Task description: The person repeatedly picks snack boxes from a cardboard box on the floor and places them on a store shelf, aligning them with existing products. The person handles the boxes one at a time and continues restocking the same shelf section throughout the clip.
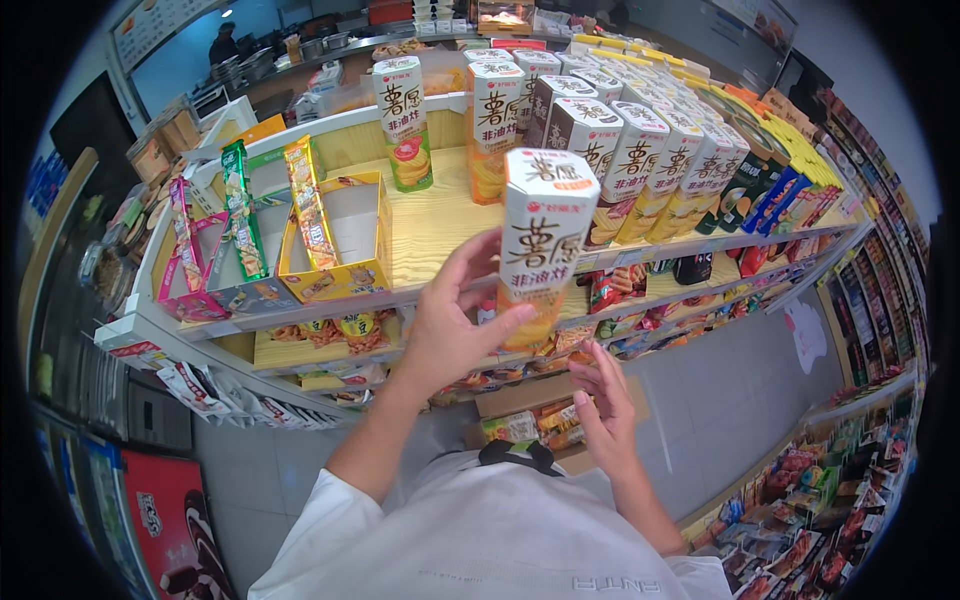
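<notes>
My left hand (pixel 469 315) grips a tall white-and-orange snack carton (pixel 544 240) around its lower half, upright in front of the shelf's edge. To the right and lower, my right hand (pixel 606 405) holds nothing, its fingers slightly bent and apart. Beyond the held carton, a similar orange carton (pixel 489 135) stands on the wooden top shelf (pixel 427 225). A green-and-white carton (pixel 405 127) stands alone to its left. Rows of further cartons (pixel 637 161) in brown and yellow fill the shelf's right part.
Display boxes, among them a yellow one (pixel 337 259), hold upright snack bars at the left. Lower shelves carry bagged snacks (pixel 356 330). A cardboard box (pixel 630 397) with packages sits on the floor before me. Racks of packets (pixel 810 510) line the right side; a person (pixel 223 45) is far back.
</notes>
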### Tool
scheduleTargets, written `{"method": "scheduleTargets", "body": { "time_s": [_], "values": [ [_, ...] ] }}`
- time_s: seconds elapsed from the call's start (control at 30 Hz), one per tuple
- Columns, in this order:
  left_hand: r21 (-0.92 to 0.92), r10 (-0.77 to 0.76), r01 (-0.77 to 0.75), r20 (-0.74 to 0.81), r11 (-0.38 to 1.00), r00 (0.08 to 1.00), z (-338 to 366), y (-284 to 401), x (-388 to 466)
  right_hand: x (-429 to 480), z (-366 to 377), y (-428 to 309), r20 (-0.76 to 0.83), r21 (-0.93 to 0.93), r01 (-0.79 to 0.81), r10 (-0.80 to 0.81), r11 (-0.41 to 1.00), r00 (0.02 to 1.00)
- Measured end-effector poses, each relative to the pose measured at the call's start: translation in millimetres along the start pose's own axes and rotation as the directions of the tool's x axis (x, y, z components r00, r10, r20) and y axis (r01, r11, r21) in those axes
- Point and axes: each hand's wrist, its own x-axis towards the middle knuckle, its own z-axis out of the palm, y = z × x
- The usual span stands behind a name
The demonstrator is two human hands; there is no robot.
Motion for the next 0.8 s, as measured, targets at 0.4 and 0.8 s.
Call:
{"method": "scheduleTargets", "body": {
  "time_s": [0.4, 0.8],
  "values": [
    [0.031, 0.056, -0.051, -0.209, 0.998, 0.976, -29, -33, 96, -12, 1, 15, -0.081, 0.047, -0.075, 0.079, 0.996, 0.994],
    [0.424, 0.136, -0.061, -0.149, 0.904, 0.979, -36, -56, 116, -18, -2, 23, -0.075, 0.053, -0.123, 0.127, 0.991, 0.989]
  ]
}}
